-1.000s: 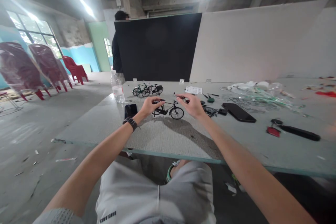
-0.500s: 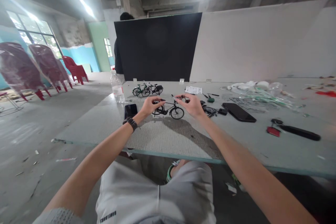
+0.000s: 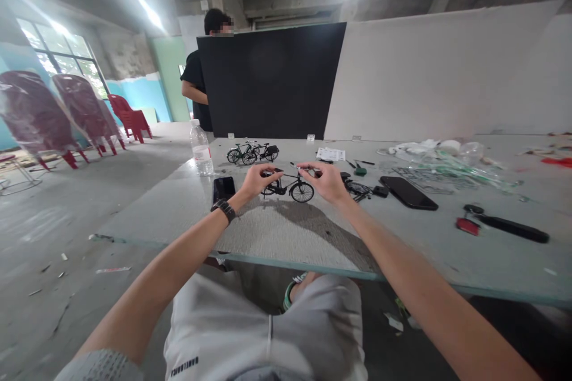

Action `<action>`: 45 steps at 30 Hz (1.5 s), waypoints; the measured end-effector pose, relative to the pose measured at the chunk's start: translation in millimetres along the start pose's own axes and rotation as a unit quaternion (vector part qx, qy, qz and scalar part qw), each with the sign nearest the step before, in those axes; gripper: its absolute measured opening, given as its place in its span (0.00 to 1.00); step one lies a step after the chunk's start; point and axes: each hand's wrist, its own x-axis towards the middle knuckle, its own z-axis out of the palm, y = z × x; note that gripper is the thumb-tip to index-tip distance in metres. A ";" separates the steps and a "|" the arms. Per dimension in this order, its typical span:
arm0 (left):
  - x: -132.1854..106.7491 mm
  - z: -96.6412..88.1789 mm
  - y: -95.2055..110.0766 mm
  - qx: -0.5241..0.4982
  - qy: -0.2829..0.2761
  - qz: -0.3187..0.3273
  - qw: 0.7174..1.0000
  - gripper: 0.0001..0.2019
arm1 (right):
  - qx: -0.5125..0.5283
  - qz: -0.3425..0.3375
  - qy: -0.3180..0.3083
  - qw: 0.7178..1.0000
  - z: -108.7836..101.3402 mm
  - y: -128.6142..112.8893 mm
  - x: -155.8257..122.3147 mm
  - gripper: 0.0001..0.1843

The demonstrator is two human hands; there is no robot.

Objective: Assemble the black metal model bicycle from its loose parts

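Observation:
A small black model bicycle (image 3: 302, 192) stands upright on the table, its front wheel to the right. My left hand (image 3: 258, 180) is closed at its rear, thumb and fingers pinching around the saddle, and hides part of the back wheel. At the front, my right hand (image 3: 328, 181) pinches the handlebar end between thumb and fingers. Just beyond my left hand stand two more model bicycles, a green one (image 3: 235, 156) and a dark one (image 3: 271, 151). Black bicycle parts (image 3: 357, 190) lie to the right of my right hand, partly covered by it.
Phones lie at left (image 3: 223, 189) and right (image 3: 409, 193). A water bottle (image 3: 202, 152) stands near the left edge. Farther right are a black-handled tool (image 3: 513, 228), a red piece (image 3: 468, 226) and plastic wrapping (image 3: 447, 152). A person (image 3: 195, 80) stands behind the black panel (image 3: 272, 80).
The person behind the panel has come further into view on its left side. My hands and the model bicycle stay nearly where they were; the view has shifted slightly.

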 end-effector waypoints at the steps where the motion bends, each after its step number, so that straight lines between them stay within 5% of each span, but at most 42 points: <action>1: -0.2 0.4 0.5 0.002 0.004 0.000 1.000 0.16 | -0.007 -0.006 0.006 1.000 0.5 0.6 0.2 0.19; 18: -2.7 -1.8 10.7 -0.002 0.026 0.004 1.000 0.13 | -0.259 -0.133 -0.053 0.955 0.1 0.7 -2.1 0.25; 36: -2.8 -1.7 11.0 -0.009 0.029 0.011 0.999 0.14 | -0.271 -0.168 -0.055 0.946 -10.7 4.2 0.9 0.25; 45: -3.0 -2.3 10.4 -0.005 0.024 0.011 1.000 0.15 | -0.203 -0.141 -0.052 0.968 -9.2 5.1 3.8 0.22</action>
